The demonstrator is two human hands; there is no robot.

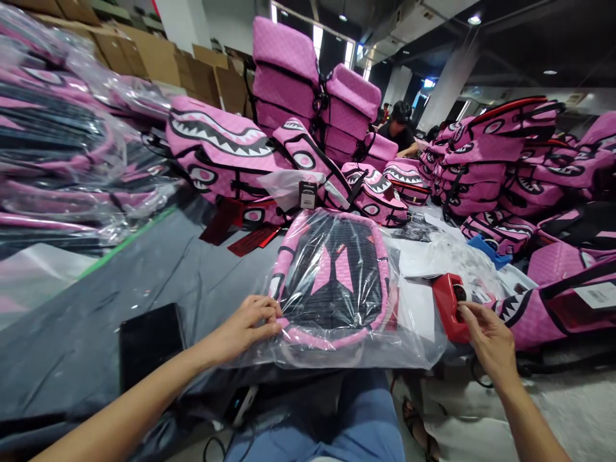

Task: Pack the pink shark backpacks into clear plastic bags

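Bagged stack [58,160]: lying in clear plastic along the far left.
Dark flat device [151,337]: resting near the front of the grey table [206,276].
Shark-mouth bag [226,154]: sitting farther back, with red tags [250,240] in front.
Left hand [255,323]: bending fingers at the lower left corner of the wrapped backpack [330,276], touching there; pinching or only pressing, cannot tell.
Tall pink pile [289,70]: rising behind.
Wrapped backpack: lying flat in a clear plastic sleeve [416,350] at the table's front edge, between both hands, showing a black ridged panel.
Red tape dispenser [445,308]: standing just right of the sleeve.
Right hand [493,344]: curling thumb and fingers against the dispenser's right side; grasping anything, cannot tell.
Right-hand pile [481,160]: towering beyond a blue dispenser [488,251].
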